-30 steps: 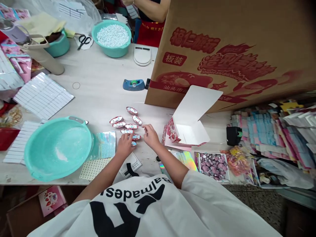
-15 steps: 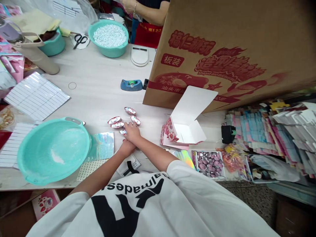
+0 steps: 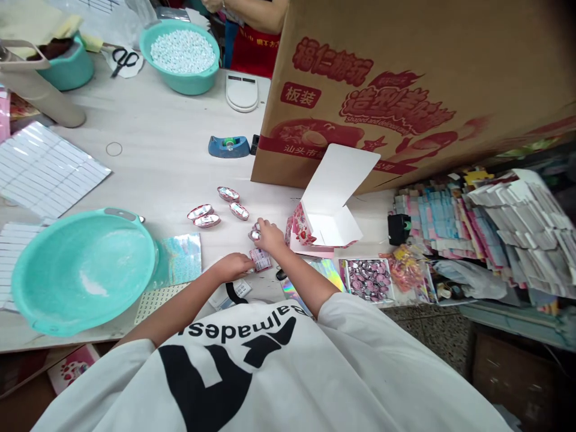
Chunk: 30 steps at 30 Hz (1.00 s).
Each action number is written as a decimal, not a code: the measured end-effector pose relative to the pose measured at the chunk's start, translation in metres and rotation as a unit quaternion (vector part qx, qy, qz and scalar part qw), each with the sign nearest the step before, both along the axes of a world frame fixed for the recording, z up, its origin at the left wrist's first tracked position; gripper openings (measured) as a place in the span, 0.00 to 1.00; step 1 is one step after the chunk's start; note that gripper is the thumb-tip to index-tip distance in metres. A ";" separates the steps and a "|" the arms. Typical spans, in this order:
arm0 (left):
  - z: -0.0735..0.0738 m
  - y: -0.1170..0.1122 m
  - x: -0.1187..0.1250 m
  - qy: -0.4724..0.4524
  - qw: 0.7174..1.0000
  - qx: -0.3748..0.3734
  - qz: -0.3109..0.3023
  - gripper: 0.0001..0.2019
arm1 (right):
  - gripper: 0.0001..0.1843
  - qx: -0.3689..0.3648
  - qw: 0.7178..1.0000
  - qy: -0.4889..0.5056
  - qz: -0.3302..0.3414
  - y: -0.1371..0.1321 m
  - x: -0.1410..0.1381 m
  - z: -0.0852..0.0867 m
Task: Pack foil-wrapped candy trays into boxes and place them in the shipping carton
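My right hand (image 3: 270, 237) is closed on a small silvery packet (image 3: 254, 233), partly hidden by its fingertips. Below and to the left, my left hand (image 3: 236, 266) has its fingers drawn together at the left edge of a small pink printed packet (image 3: 261, 260); the grip itself is partly hidden. Beyond the hands lie several more shiny red-edged packets, among them a far one (image 3: 228, 194), one nearer (image 3: 239, 211) and a close pair on the left (image 3: 207, 221). To the right of my right hand stands an open strawberry-printed box (image 3: 324, 225), white inside, its lid raised.
A large turquoise basin (image 3: 22, 276) stands at left, with a holographic sheet (image 3: 182, 258) beside it. A tall carton (image 3: 279, 162) blocks the back right. Behind are a tape dispenser (image 3: 228, 147), a scale (image 3: 242, 91) and a bowl of white pellets (image 3: 182, 84). A co-worker's arm (image 3: 258, 13) shows behind.
My hands, crossed over the packets before, have come apart. The right moved rightward with a packet; the left is now beside the pink packet. The view has shifted slightly.
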<state>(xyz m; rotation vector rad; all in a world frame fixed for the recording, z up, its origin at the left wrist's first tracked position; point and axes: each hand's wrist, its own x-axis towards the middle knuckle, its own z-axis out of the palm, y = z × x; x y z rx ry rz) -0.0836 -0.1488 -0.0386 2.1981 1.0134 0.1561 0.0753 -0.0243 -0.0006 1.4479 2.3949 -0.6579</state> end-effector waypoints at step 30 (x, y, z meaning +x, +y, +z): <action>-0.004 -0.032 0.017 0.071 0.964 0.003 0.256 0.40 | 0.15 -0.188 0.926 0.291 -0.153 -0.067 0.056 -0.062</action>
